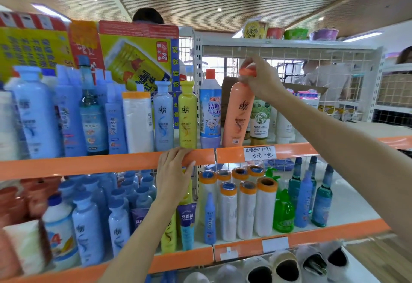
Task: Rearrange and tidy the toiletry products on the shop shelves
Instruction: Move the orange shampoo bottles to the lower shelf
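Note:
My right hand (260, 77) grips the cap of an orange shampoo bottle (237, 115) that stands tilted slightly on the upper shelf, beside a white and blue cleaner bottle with an orange cap (210, 113). To the left stand a yellow bottle (187, 115) and a pale blue bottle (163, 118) of the same brand. My left hand (175, 171) rests on the orange front rail of the upper shelf (89, 164), fingers curled over its edge, below the yellow bottle.
Blue bottles and a white roll (138, 122) fill the upper shelf's left. The lower shelf (334, 230) holds blue bottles, orange-topped white rolls (247, 209), a green pump bottle (283, 209) and teal glass bottles. Shoes (287, 269) lie below. People stand behind the wire mesh.

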